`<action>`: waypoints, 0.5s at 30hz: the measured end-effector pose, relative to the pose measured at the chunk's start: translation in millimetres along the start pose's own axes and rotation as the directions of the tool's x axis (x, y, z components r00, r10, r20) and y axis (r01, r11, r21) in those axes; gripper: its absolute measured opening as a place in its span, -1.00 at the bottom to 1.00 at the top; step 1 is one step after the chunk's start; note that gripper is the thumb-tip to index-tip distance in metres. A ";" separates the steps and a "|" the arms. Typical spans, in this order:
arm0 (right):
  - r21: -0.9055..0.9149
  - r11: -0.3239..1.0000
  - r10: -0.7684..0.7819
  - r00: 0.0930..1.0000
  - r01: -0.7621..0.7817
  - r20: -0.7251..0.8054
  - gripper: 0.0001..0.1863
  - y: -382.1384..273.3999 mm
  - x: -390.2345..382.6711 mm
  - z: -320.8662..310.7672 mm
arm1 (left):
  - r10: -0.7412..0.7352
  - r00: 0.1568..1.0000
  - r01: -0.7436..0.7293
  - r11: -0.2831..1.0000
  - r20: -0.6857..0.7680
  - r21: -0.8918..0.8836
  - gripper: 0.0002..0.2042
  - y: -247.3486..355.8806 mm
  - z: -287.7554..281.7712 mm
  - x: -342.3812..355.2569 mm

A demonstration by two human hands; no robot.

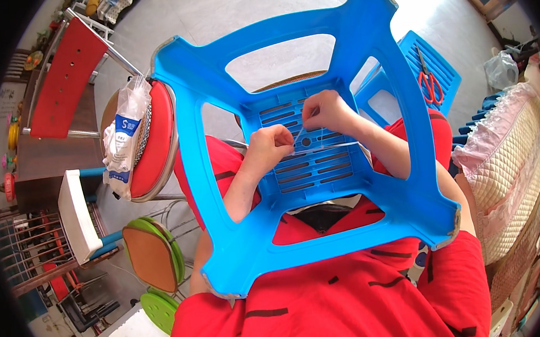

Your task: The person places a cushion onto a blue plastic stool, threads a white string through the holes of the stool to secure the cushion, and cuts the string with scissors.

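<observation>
A blue plastic stool [226, 259] lies upturned over my lap, its legs pointing toward me. Both my forearms reach in through its side openings. Inside, my left hand [265, 149] is closed in a pinch at the slotted seat underside [308, 177]. My right hand [332, 113] pinches a little higher and to the right. A thin clear-whitish strip [299, 134] runs between the fingertips of the two hands. Another thin white strip [338, 145] lies across the slots beside them. How the strips pass through the slots cannot be made out.
Red-handled scissors [430, 87] rest on a smaller blue stool [445, 72] at the right. A red chair [162, 148] at the left bears a clear bag of white items [121, 147]. Further left stands a white-topped rack [79, 213]. A quilted cover [502, 171] lies far right.
</observation>
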State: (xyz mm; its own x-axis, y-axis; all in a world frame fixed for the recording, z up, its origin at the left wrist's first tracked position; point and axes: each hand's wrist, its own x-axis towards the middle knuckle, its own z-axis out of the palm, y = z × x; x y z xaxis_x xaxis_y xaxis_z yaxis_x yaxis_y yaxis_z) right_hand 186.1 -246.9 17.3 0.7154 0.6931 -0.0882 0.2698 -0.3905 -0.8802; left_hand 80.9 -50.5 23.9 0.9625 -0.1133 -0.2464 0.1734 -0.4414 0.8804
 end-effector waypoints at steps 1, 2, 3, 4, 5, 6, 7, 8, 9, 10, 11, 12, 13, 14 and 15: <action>-0.177 0.978 -0.114 0.993 0.110 -0.016 -0.90 2.0 -1.0 3.5 | 0.012 1.000 -0.013 1.000 -0.004 -0.012 -0.86 0.9 0.5 0.9; -0.350 0.913 -0.227 0.974 0.209 -0.012 -0.91 4.4 -2.7 6.2 | 0.025 1.000 -0.025 0.999 -0.008 -0.024 -0.86 2.3 1.9 1.9; -0.389 0.881 -0.286 0.958 0.269 0.015 -0.95 0.2 -5.5 9.4 | 0.033 0.999 -0.034 0.999 -0.013 -0.037 -0.85 3.2 2.6 0.9; -0.465 0.803 -0.393 0.918 0.373 0.057 -0.94 -3.3 -4.1 9.0 | 0.039 0.999 -0.041 0.996 -0.026 -0.074 -0.84 1.9 2.9 0.9; -0.532 0.706 -0.490 0.865 0.467 0.108 -0.93 -6.6 -2.5 8.3 | 0.044 0.998 -0.048 0.993 -0.039 -0.111 -0.83 -0.6 3.2 1.6; -0.590 0.594 -0.575 0.802 0.547 0.164 -0.91 -7.6 -1.6 8.3 | 0.050 0.998 -0.057 0.988 -0.050 -0.147 -0.82 -2.0 3.8 2.0; -0.580 0.600 -0.556 0.809 0.551 0.192 -0.92 -8.2 -0.6 9.3 | 0.049 0.997 -0.057 0.985 -0.054 -0.161 -0.82 -3.3 4.7 1.7; -0.570 0.606 -0.537 0.814 0.555 0.221 -0.93 -9.2 0.4 10.5 | 0.047 0.997 -0.057 0.983 -0.060 -0.174 -0.82 -4.7 5.3 1.3; -0.563 0.612 -0.515 0.820 0.556 0.250 -0.93 -7.8 0.8 10.7 | 0.048 0.997 -0.060 0.980 -0.063 -0.190 -0.82 -5.0 6.3 2.2; -0.579 0.611 -0.495 0.832 0.539 0.252 -0.92 -6.4 0.6 12.1 | 0.050 0.997 -0.061 0.983 -0.066 -0.173 -0.82 -5.5 6.8 2.3; -0.596 0.610 -0.474 0.843 0.522 0.253 -0.91 -5.4 -0.4 14.4 | 0.052 0.996 -0.063 0.986 -0.069 -0.155 -0.81 -6.0 7.2 1.7; -0.612 0.609 -0.453 0.855 0.504 0.254 -0.89 -6.6 -1.4 15.4 | 0.054 0.996 -0.064 0.988 -0.072 -0.138 -0.81 -4.4 7.7 1.0; -0.609 0.625 -0.432 0.867 0.488 0.250 -0.88 -7.6 -2.0 14.9 | 0.053 0.997 -0.059 0.993 -0.061 -0.101 -0.81 -2.9 7.3 0.0; -0.606 0.642 -0.411 0.878 0.471 0.247 -0.87 -8.3 -2.4 13.8 | 0.051 0.997 -0.055 0.996 -0.050 -0.064 -0.81 -1.3 6.2 -1.2; -0.602 0.657 -0.389 0.888 0.453 0.243 -0.86 -9.8 -3.0 13.2 | 0.050 0.998 -0.051 0.998 -0.039 -0.026 -0.80 0.7 4.9 -2.4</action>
State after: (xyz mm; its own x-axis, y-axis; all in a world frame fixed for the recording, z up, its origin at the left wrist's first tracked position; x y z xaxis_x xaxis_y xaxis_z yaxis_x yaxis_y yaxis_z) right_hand 172.8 -237.1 20.0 0.3737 0.9152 0.1508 0.8896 -0.3075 -0.3379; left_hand 77.6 -54.9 23.1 0.9774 -0.0999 -0.1864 0.1300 -0.4114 0.9022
